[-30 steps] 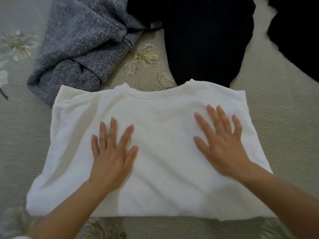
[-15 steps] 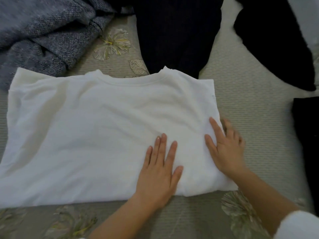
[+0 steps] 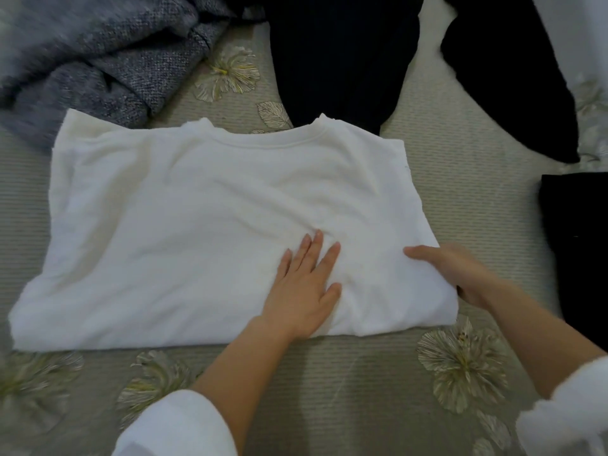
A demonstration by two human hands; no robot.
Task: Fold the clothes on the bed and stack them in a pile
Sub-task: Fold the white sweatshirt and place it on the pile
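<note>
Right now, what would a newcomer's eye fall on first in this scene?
The big white sweatshirt, lying flat in the middle of the floral bedcover, stands out first. The left hand presses flat on it while the right hand grips its right edge. Behind it lie a crumpled grey knit sweater at upper left and a dark garment at top centre.

We've got a beige ribbed bedspread point(image 3: 460, 179) as the backdrop. Embroidered on it are a pale flower with a yellow centre point(image 3: 230, 74) near the top, a single outlined leaf point(image 3: 274, 115) just below and right of it, a large cream flower point(image 3: 462, 363) at lower right, and blurred blooms point(image 3: 33, 383) at lower left. There's a white patch point(image 3: 592, 28) top right; we can't tell what it is.
</note>
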